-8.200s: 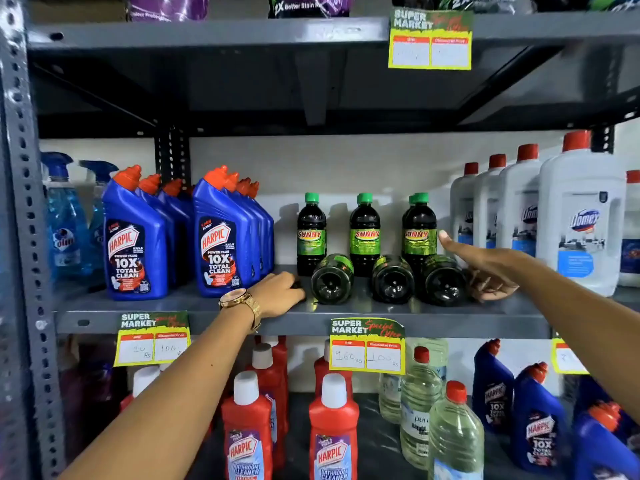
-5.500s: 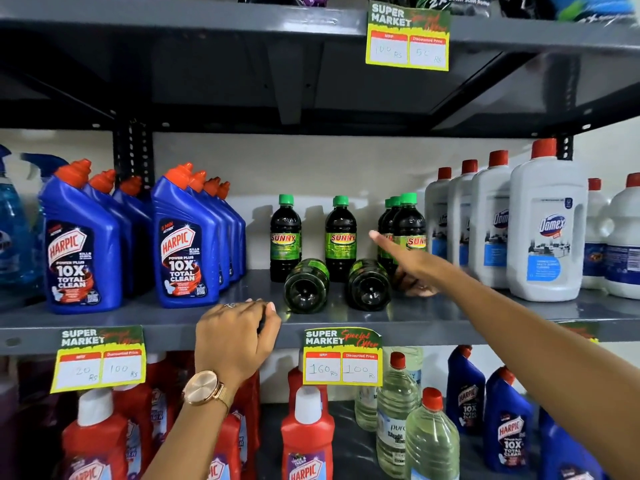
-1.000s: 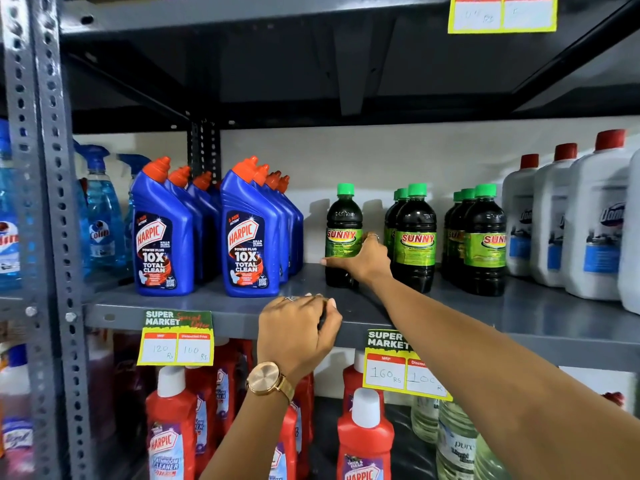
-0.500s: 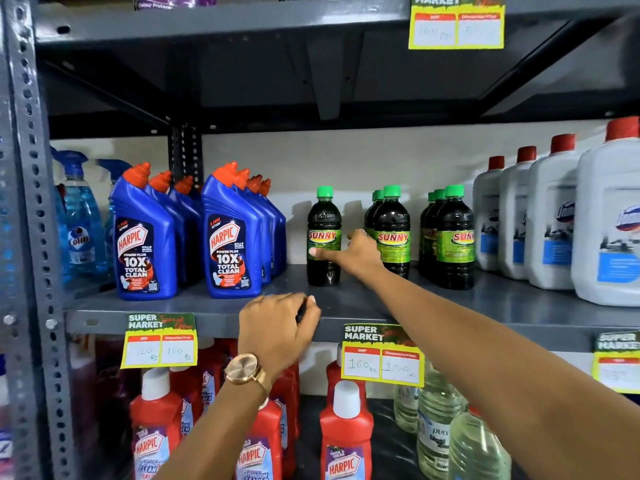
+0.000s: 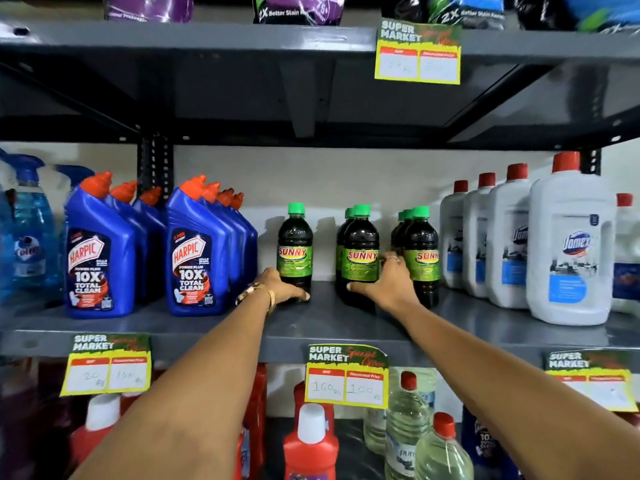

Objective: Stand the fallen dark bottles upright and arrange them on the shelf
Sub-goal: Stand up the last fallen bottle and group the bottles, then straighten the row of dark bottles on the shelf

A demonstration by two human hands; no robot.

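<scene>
While every dark bottle stands upright on the shelf, we are at the arranging step: our left hand wraps the base of the lone left bottle, our right hand cups the middle bottle. Next, we judge, nudge rows even.

Dark bottles: near-black, with green caps and green-and-yellow labels lettered red. Harpic bottles: blue, capped orange. Domex bottles: white, capped red, labelled blue. Shelf: grey. Price tags: yellow, green, red.
</scene>
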